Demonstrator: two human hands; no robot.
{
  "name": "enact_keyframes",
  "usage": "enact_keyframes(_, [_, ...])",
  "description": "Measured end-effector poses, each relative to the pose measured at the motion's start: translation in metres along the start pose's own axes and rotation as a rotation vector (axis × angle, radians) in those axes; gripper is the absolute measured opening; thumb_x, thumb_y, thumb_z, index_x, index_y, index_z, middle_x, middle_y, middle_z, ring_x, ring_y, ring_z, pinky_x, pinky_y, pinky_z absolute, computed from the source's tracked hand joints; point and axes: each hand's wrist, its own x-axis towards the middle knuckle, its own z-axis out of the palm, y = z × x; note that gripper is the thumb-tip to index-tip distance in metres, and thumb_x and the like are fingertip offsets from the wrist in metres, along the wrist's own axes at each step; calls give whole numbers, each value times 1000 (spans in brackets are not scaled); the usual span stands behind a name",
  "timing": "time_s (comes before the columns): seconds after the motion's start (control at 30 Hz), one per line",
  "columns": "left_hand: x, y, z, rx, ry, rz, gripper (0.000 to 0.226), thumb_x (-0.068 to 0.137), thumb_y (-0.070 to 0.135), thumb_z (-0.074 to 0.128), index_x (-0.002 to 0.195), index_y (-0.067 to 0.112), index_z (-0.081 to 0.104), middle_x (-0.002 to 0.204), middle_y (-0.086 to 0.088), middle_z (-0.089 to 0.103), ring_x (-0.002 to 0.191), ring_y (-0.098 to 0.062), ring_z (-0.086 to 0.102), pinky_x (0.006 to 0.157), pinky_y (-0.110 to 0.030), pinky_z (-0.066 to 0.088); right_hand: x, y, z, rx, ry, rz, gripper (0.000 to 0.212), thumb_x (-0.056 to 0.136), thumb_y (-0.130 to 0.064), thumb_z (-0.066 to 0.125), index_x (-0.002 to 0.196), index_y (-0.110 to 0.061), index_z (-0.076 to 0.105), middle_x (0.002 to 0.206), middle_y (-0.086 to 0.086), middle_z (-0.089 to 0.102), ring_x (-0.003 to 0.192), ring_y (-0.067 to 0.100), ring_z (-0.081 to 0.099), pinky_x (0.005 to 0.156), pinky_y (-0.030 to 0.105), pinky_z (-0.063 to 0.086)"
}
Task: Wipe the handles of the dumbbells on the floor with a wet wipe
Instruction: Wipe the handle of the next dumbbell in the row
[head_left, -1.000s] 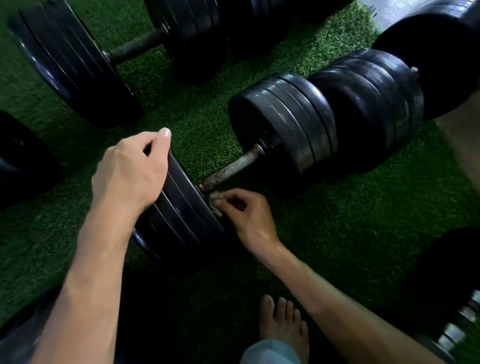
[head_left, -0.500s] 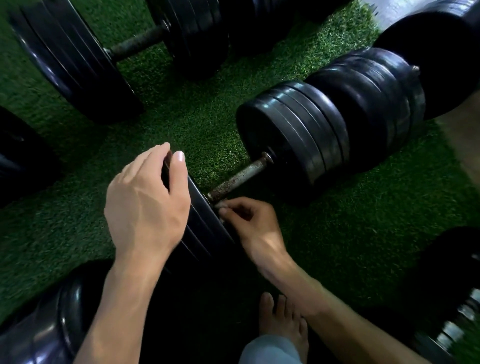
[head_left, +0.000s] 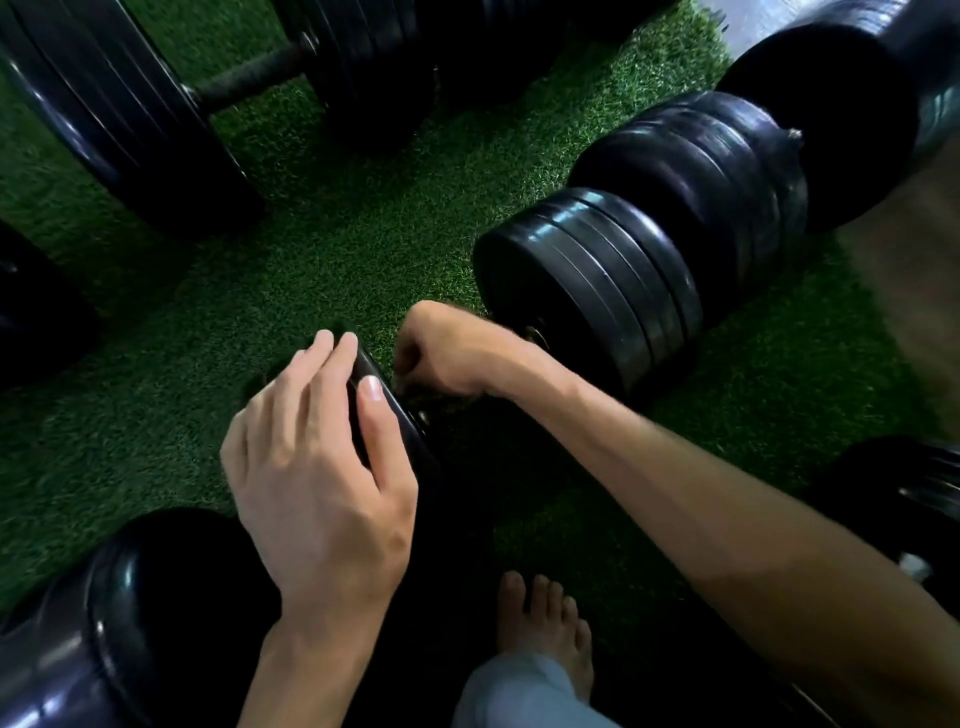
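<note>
A black dumbbell lies on the green turf (head_left: 311, 260), its far plate stack (head_left: 587, 291) right of centre. My left hand (head_left: 322, 467) holds the rim of its near plate stack (head_left: 408, 441), fingers over one side and thumb on the other. My right hand (head_left: 457, 353) is curled into a fist round the handle between the two stacks, so the handle is hidden except for a bit of collar (head_left: 537, 335). The wet wipe is not visible in this blurred frame.
Another dumbbell (head_left: 130, 119) with a dark handle (head_left: 249, 78) lies at the top left. More black weights sit at the top right (head_left: 831, 119), bottom left (head_left: 130, 623), left edge and right edge (head_left: 893, 499). My bare foot (head_left: 545, 623) is on the turf below the hands.
My right hand has moved from the near end of the handle up over it and now wraps it in a fist. The view has shifted closer; my left hand stays on the near plates.
</note>
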Motion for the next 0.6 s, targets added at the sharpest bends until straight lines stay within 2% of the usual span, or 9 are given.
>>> enact_keyframes(0.07, [-5, 3, 1, 16, 16, -10, 37, 103, 28, 44, 131, 15, 63, 137, 0, 61, 127, -23, 56, 109, -45, 37, -12, 8, 2, 124, 30, -32, 7, 86, -22, 77, 90, -16, 79, 84, 6, 76, 80, 24, 73, 76, 39, 60])
enact_keyframes(0.17, [-10, 4, 2, 31, 35, -9, 36, 103, 28, 44, 131, 15, 63, 137, 0, 61, 126, -23, 56, 108, -45, 38, -36, 22, 18, 280, 208, -136, 8, 87, -23, 76, 86, -16, 79, 76, 3, 75, 72, 21, 72, 70, 41, 59])
enact_keyframes(0.23, [-12, 5, 2, 41, 39, -10, 36, 103, 28, 44, 131, 15, 62, 137, 1, 61, 126, -23, 56, 108, -43, 37, -51, 30, 38, 396, 332, -180, 9, 88, -23, 73, 92, -16, 78, 84, 1, 77, 79, 14, 72, 76, 37, 58])
enact_keyframes(0.33, [-12, 7, 2, 39, 47, -23, 36, 103, 29, 44, 131, 16, 62, 137, 1, 60, 127, -23, 56, 109, -43, 36, -73, 36, 76, 640, 541, -252, 15, 89, -6, 71, 102, -7, 76, 106, -5, 76, 98, -2, 69, 92, 18, 52])
enact_keyframes(0.43, [-12, 7, 2, 30, 46, -31, 36, 103, 29, 44, 131, 16, 62, 137, 1, 61, 126, -24, 55, 110, -43, 35, -88, 40, 109, 703, 725, -257, 18, 87, 2, 71, 104, -2, 75, 110, -1, 75, 104, 4, 69, 95, 22, 51])
enact_keyframes(0.53, [-11, 6, 2, 24, 38, -34, 36, 103, 30, 44, 131, 17, 62, 137, 1, 61, 127, -23, 55, 110, -42, 35, -97, 47, 119, 742, 758, -236, 20, 87, 0, 72, 105, -4, 76, 107, 2, 76, 102, 9, 71, 94, 29, 54])
enact_keyframes(0.6, [-11, 6, 1, 29, 35, -31, 36, 103, 30, 44, 132, 17, 62, 137, 1, 61, 127, -23, 55, 110, -42, 35, -103, 53, 121, 770, 712, -184, 19, 87, -1, 72, 104, -7, 77, 104, -1, 77, 99, 6, 71, 91, 24, 54])
